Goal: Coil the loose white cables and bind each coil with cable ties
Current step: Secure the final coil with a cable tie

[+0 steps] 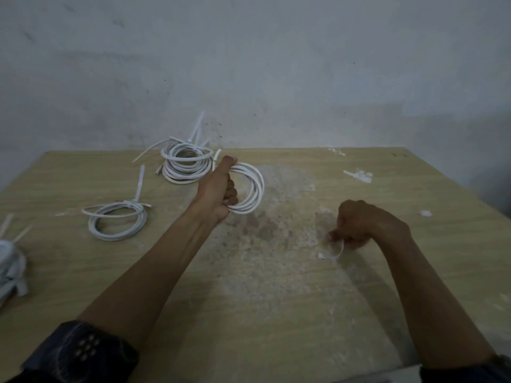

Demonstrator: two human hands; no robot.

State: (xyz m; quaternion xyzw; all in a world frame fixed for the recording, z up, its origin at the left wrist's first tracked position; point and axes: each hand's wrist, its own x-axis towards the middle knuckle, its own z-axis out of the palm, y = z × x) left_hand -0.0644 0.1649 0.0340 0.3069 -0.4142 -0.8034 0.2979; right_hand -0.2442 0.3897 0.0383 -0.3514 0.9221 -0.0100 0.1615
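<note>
The left grip is closed in a fist around one side of a fresh coil of white cable. It holds the coil upright just above the tabletop, with the loops bulging out to the right of the fingers and a short cut end poking up past the thumb. The right grip, well apart to the right and low over the tabletop, pinches a thin cable tie whose head end curls down and leftward beneath the fingers. The likely trouble is that this coil has no binding yet, so any slackening of the fist while the tie is threaded would let the springy loops fan out or drop. The tie is slim and held near one end, so it could slip free. It must travel up and left to reach the coil. Beyond the left grip, a bound coil lies flat to the near left and a stack of bound coils sits just behind the fist. Another bundle is cut off by the left edge.
</note>
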